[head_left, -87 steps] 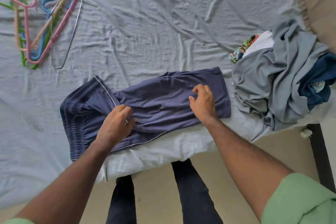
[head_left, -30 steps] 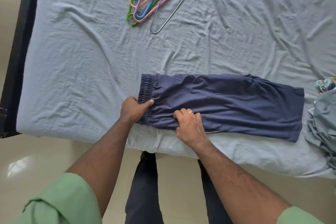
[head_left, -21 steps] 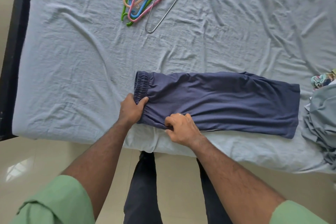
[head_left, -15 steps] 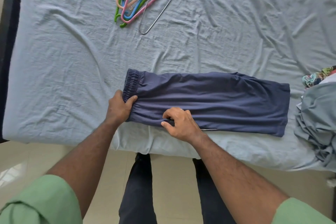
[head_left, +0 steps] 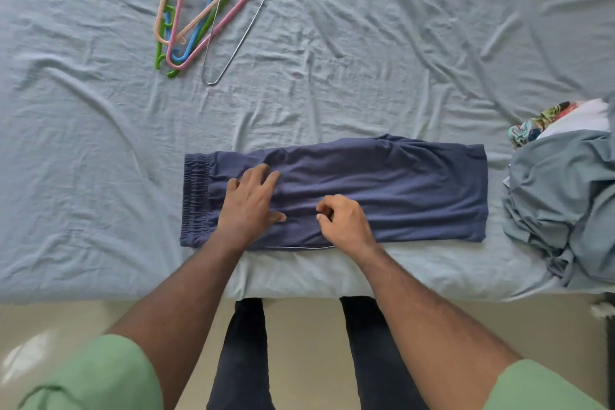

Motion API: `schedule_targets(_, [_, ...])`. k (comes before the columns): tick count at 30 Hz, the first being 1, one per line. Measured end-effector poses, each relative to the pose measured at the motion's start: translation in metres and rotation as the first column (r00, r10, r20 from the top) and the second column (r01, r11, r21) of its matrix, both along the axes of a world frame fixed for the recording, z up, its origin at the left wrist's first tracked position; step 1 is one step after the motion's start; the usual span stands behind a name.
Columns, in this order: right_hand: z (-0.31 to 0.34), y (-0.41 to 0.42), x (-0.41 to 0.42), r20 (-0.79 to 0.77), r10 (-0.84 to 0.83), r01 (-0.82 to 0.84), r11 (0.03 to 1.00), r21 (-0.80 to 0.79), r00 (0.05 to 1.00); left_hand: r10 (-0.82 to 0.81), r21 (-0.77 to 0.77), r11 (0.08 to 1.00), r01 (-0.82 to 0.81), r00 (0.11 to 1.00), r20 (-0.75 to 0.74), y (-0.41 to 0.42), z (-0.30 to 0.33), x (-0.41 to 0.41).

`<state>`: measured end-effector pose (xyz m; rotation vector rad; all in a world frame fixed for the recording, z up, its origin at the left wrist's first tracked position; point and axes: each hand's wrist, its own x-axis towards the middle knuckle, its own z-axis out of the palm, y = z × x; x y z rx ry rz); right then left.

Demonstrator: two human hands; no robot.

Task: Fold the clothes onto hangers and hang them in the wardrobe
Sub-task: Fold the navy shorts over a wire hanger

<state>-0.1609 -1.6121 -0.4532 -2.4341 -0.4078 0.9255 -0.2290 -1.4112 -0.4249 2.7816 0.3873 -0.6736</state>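
Pressing flat: left hand [head_left: 248, 206] on shorts [head_left: 399, 190], right hand [head_left: 346, 223] curled.

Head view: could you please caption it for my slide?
Left hand flattens navy shorts on the bed; hangers wait.

soft matt navy shorts [head_left: 382, 190] (ribbed elastic waistband), wrinkled pale-blue cloth bedsheet [head_left: 366, 60], smooth plastic hangers [head_left: 186, 20], one thin shiny wire hanger [head_left: 239, 33], glossy floor [head_left: 299, 343]

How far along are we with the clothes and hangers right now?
Done: the navy trousers lie folded lengthwise on the bed sheet. In hand: left hand presses them flat, right hand curls on the fabric. Left: no hanger used yet; the clothes pile waits.
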Motion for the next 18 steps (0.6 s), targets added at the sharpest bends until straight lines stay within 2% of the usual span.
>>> schedule_targets(4, [-0.003,-0.044,0.041,0.158,-0.295,0.301,0.953,-0.017,0.942,-0.079,0.019,0.996,0.082,0.99,-0.114,-0.038,-0.002,0.04])
schedule_targets(10, [-0.003,-0.138,0.103,0.357,-0.486,0.585,0.767,-0.264,0.798,-0.154,0.042,0.986,0.163,0.974,-0.164,-0.089,-0.006,0.08])
schedule_targets(12, [-0.003,-0.163,0.115,0.362,-0.53,0.635,0.706,-0.313,0.767,-0.151,0.053,0.985,0.163,0.97,-0.189,-0.098,-0.008,0.086])
schedule_targets(15, [-0.007,-0.19,0.132,0.278,-0.626,0.683,0.635,-0.361,0.728,-0.151,0.069,0.983,0.171,0.96,-0.238,-0.108,-0.011,0.096])
schedule_targets(18, [-0.013,-0.204,0.145,0.19,-0.68,0.692,0.615,-0.378,0.708,-0.15,0.091,0.979,0.183,0.944,-0.293,-0.113,-0.015,0.103])
